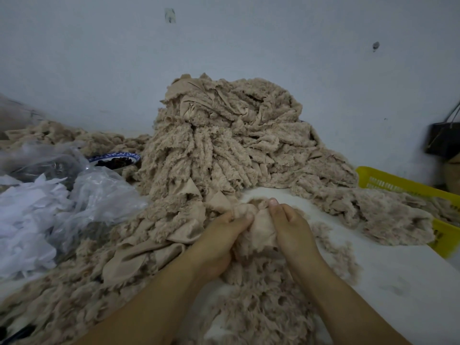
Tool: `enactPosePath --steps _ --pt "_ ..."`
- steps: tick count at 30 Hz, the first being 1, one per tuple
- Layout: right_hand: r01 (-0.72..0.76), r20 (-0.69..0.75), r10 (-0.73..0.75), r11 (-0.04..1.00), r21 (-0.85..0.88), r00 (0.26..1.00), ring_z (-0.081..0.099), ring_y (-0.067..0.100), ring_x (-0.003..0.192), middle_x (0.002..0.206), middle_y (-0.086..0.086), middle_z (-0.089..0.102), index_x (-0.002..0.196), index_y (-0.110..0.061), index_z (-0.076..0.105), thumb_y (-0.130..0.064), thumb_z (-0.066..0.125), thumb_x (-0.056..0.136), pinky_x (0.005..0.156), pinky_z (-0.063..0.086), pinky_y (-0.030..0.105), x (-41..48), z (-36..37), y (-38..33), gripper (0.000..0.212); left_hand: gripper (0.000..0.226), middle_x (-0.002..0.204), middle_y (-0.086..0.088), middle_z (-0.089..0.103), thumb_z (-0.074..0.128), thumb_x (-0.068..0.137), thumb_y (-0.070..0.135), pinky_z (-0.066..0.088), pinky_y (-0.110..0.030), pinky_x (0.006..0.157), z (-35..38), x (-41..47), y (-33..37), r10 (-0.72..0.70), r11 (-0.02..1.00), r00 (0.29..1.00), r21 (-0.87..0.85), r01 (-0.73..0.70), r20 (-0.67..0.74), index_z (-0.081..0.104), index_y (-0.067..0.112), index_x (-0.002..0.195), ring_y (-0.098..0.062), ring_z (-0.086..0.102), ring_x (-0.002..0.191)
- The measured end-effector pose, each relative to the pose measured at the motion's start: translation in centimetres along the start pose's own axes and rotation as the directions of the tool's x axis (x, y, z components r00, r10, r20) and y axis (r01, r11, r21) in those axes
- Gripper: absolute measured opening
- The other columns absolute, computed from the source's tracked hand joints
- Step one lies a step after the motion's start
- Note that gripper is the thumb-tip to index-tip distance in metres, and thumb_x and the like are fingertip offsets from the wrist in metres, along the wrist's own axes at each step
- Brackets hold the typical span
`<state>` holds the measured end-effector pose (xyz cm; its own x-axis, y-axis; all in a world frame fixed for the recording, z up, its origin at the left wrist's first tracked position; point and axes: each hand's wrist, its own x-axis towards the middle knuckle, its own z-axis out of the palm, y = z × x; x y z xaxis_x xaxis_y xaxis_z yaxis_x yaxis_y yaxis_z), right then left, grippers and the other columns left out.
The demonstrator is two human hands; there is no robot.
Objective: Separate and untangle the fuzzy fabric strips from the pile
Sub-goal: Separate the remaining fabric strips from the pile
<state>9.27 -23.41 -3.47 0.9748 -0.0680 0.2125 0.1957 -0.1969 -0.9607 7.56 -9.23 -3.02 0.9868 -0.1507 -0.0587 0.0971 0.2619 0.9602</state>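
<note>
Beige fuzzy strip [261, 231] pinched between left hand [221, 235] and right hand [288, 227], at the foot of the pile [224, 135] on the table [398, 270].
Best eased apart slowly, gripping the smooth backing, pulling clear without dragging the pile along.

The heaped fabric strips [224, 145] were beige, the basket [403, 185] bright yellow, the bowl [114, 158] blue-and-white patterned, the wall [249, 46] pale grey.

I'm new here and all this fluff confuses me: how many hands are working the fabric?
2. The left hand grips the fabric strip from its left side, the right hand pinches it from the right, both just in front of the pile. No other hand shows.
</note>
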Motion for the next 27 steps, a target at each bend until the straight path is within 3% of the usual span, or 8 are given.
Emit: enactPosePath --steps 5,7,10,12,15,19,22,27 --pt "-0.075 0.055 0.071 0.994 0.083 0.996 0.068 0.021 0.069 0.076 0.008 0.071 0.082 -0.016 0.070 -0.056 0.051 0.095 0.059 0.050 0.031 0.0 0.5 -0.3 0.046 0.033 0.088 -0.033 0.066 0.046 0.105 0.022 0.052 -0.051 0.096 0.5 -0.1 1.1 -0.058 0.979 0.973 -0.203 0.011 -0.225 0.070 0.000 0.109 -0.038 0.068 0.092" --pt "-0.129 0.094 0.112 0.972 0.196 0.989 0.058 0.012 0.049 0.058 0.001 0.062 0.068 -0.020 0.067 -0.055 0.054 0.093 0.045 0.045 0.025 -0.3 0.7 -0.8 0.045 0.025 0.073 -0.019 0.073 0.049 0.103 0.016 0.061 -0.035 0.068 0.2 0.1 1.3 -0.034 0.965 0.964 -0.260 -0.037 -0.265 0.069 0.001 0.103 -0.024 0.073 0.068" --pt "-0.135 0.130 0.095 0.931 0.341 0.987 0.033 0.006 0.042 0.049 -0.004 0.041 0.050 -0.026 0.056 -0.058 0.055 0.088 0.039 0.029 0.021 -0.2 -0.4 -1.4 0.049 0.021 0.055 -0.003 0.067 0.052 0.096 0.006 0.042 -0.019 0.039 -2.5 0.7 2.2 0.006 0.909 0.932 -0.386 -0.156 -0.362 0.072 0.008 0.089 -0.010 0.058 0.044" --pt "-0.119 0.118 0.084 0.936 0.332 0.989 0.033 0.006 0.044 0.055 0.005 0.041 0.050 -0.028 0.055 -0.058 0.051 0.091 0.041 0.030 0.021 0.1 -1.5 -1.4 0.051 0.027 0.065 -0.002 0.073 0.041 0.107 0.018 0.048 -0.020 0.044 -3.4 1.0 2.4 0.042 0.901 0.923 -0.385 -0.201 -0.383 0.066 0.009 0.104 -0.009 0.065 0.053" --pt "-0.082 0.075 0.079 0.996 0.030 0.994 0.049 -0.001 0.043 0.053 -0.013 0.059 0.056 -0.032 0.064 -0.063 0.041 0.094 0.045 0.039 0.012 0.0 -1.5 -0.7 0.054 0.024 0.095 -0.008 0.077 0.044 0.106 0.020 0.056 -0.024 0.059 -1.5 0.9 1.4 0.070 0.979 0.969 -0.171 -0.113 -0.236 0.062 0.008 0.117 -0.014 0.073 0.078" --pt "-0.094 0.223 0.072 0.992 0.089 0.972 0.068 0.001 0.099 0.115 -0.011 0.072 0.119 -0.038 0.068 -0.082 0.041 0.073 0.080 0.052 0.017 -0.7 -0.5 -0.4 0.069 0.020 0.091 -0.012 0.072 0.052 0.102 0.017 0.052 -0.030 0.075 -0.3 0.5 0.0 0.103 0.986 0.988 0.144 -0.086 -0.117 0.068 0.021 0.091 -0.014 0.070 0.084" --pt "-0.117 0.219 0.101 0.991 0.062 0.971 0.059 0.018 0.122 0.137 0.000 0.060 0.138 -0.028 0.056 -0.084 0.051 0.064 0.097 0.052 0.034 -0.7 -0.2 -0.4 0.093 0.018 0.103 -0.028 0.066 0.047 0.099 0.011 0.045 -0.042 0.081 -0.2 0.0 -0.2 0.141 0.951 0.986 0.287 -0.112 -0.084 0.065 0.012 0.102 -0.024 0.058 0.088" --pt "-0.144 0.092 0.130 0.974 0.177 0.987 0.068 0.019 0.107 0.121 0.006 0.069 0.127 -0.017 0.064 -0.054 0.051 0.094 0.093 0.055 0.040 -0.2 0.0 -0.1 0.051 0.028 0.096 -0.027 0.069 0.042 0.096 0.003 0.050 -0.046 0.068 0.0 -0.3 0.1 0.124 0.928 0.991 0.361 -0.096 -0.054 0.068 0.010 0.104 -0.035 0.061 0.073"
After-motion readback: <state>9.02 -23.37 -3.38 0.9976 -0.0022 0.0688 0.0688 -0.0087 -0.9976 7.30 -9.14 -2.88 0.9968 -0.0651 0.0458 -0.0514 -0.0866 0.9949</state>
